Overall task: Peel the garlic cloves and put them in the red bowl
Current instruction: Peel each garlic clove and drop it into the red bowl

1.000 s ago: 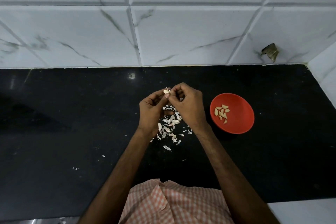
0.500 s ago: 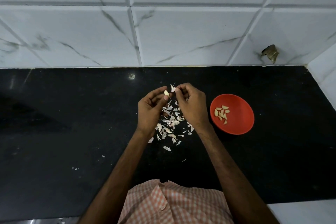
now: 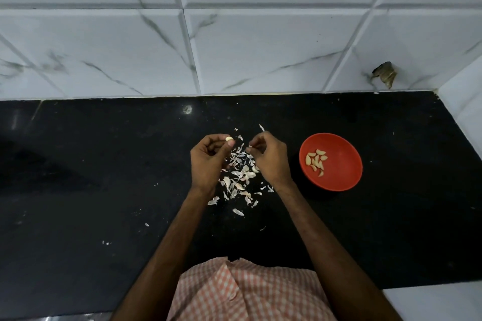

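Over the middle of the black worktop (image 3: 104, 164), a person's left hand (image 3: 208, 161) closes its grip on a garlic clove (image 3: 229, 139), mostly hidden behind thumb and fingers. The right hand (image 3: 268, 156), fingers curled, pinches a sliver of skin (image 3: 261, 127). Loose peelings (image 3: 240, 177) lie between the wrists, partly covered. Peeled cloves (image 3: 316, 160) rest in the red bowl (image 3: 339, 180) toward the worktop's right edge.

Peeled garlic cloves (image 3: 316, 161) clustered inside red bowl (image 3: 342, 177)
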The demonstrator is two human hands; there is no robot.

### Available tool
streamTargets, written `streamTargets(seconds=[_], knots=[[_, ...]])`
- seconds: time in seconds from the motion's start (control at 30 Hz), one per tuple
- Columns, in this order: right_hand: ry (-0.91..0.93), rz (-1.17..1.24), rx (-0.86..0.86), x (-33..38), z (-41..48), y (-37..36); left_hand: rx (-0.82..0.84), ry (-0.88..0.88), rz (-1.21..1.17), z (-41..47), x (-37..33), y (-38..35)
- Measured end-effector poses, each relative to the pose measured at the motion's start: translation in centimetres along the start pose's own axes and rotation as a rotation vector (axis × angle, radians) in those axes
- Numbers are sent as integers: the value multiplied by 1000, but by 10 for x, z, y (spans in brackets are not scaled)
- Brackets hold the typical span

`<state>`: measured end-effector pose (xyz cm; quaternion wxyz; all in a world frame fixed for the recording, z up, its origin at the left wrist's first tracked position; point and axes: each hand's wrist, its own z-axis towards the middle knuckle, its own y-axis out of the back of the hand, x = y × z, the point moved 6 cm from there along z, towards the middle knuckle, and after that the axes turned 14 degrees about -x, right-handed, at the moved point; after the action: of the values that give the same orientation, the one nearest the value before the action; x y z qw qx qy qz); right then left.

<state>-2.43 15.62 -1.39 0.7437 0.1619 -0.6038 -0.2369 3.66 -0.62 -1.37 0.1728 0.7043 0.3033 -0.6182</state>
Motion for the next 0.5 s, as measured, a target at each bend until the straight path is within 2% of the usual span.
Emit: streamTargets(seconds=[0.3, 0.4, 0.5], knots=[[-245, 203, 85, -39, -12, -7, -50, 37, 60, 8, 28, 12], [-535, 575, 79, -43, -18, -8, -10, 12, 97, 4, 31, 6], [-866, 1000, 129, -42, -35, -17, 141, -51, 186, -6, 29, -20]])
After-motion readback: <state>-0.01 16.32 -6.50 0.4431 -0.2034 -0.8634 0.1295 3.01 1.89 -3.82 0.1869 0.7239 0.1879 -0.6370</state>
